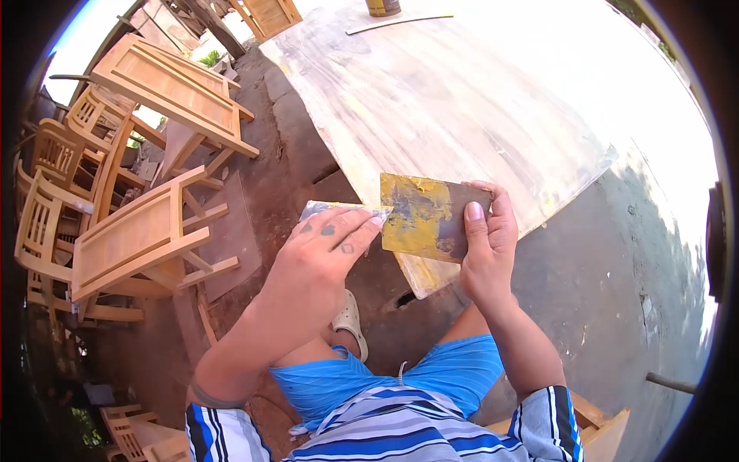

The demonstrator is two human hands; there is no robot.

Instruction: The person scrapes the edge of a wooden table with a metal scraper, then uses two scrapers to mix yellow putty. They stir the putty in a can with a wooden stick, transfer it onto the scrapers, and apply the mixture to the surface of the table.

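Note:
My right hand (491,239) grips a flat brown rectangular plate (416,215) by its right edge, thumb on top and fingers behind. Yellow putty is smeared over much of the plate's face. In my left hand (315,250) is a thin flat scraper (327,206), grey-white with yellow smears, mostly covered by the closed fingers. The fingertips and scraper edge come right up to the plate's left edge. Beyond both hands lies a large pale board (439,100), streaked with whitish and yellow smears, its near corner passing under the plate.
A tin (382,8) and a thin curved strip (399,24) lie at the board's far end. Wooden chairs (46,223) and panelled wooden frames (146,239) crowd the left side. Another wooden piece (596,427) is behind my right elbow. Grey ground (585,300) stretches to the right.

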